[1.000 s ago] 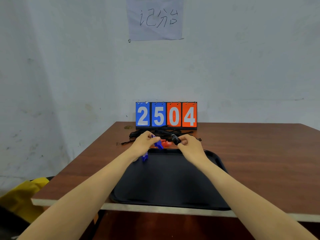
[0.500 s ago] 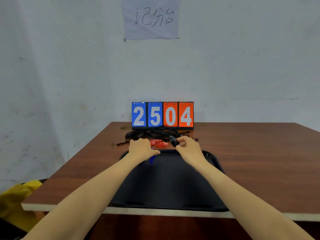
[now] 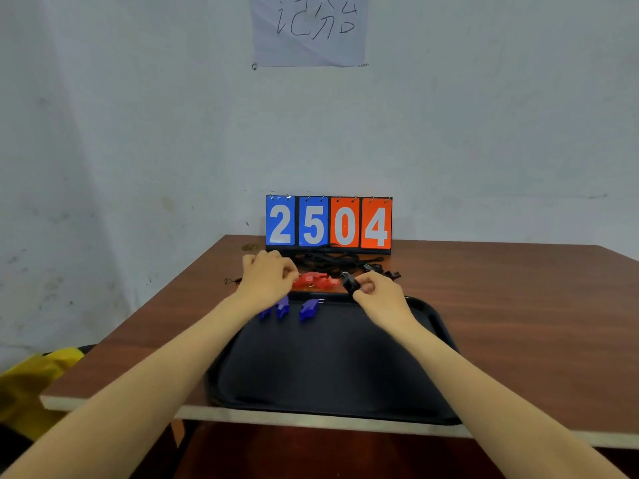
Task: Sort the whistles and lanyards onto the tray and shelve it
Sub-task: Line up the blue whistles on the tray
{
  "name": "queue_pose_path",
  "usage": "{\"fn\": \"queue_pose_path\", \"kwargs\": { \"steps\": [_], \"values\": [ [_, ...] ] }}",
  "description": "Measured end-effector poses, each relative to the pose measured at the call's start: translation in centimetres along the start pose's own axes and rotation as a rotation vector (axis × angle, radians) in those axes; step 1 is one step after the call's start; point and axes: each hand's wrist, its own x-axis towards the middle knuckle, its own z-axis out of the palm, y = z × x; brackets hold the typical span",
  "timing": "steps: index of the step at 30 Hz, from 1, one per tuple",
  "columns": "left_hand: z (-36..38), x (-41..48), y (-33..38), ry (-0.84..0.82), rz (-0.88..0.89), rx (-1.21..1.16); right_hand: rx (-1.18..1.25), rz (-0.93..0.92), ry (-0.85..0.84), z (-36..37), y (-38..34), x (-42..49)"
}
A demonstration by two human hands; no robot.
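A black tray (image 3: pixel 332 368) lies on the brown table, overhanging its near edge. Blue whistles (image 3: pixel 307 309) lie at the tray's far left corner. Red whistles (image 3: pixel 316 281) sit on the table just beyond the tray. Behind them is a tangle of black lanyards (image 3: pixel 332 261). My left hand (image 3: pixel 268 278) hovers past the tray's far left corner, fingers curled at the red whistles; I cannot tell whether it grips one. My right hand (image 3: pixel 378 293) pinches a black whistle (image 3: pixel 349 282) above the tray's far rim.
A flip scoreboard (image 3: pixel 328 223) reading 2504 stands at the back of the table (image 3: pixel 518 305) against the wall. A paper sign (image 3: pixel 307 29) hangs above it. A yellow object (image 3: pixel 31 382) sits low to the left of the table.
Blue whistles that my left hand held now lie on the tray's far left corner. My left hand has moved back toward the red whistles. My right hand still holds the black whistle.
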Motion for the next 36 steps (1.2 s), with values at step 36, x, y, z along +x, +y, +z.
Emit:
{"fn": "queue_pose_path", "kwargs": {
  "steps": [36],
  "values": [
    [1.8,-1.6,-2.0,-0.304,0.196,-0.038,-0.123,0.117,-0.144,3.7,-2.2,1.2]
  ]
}}
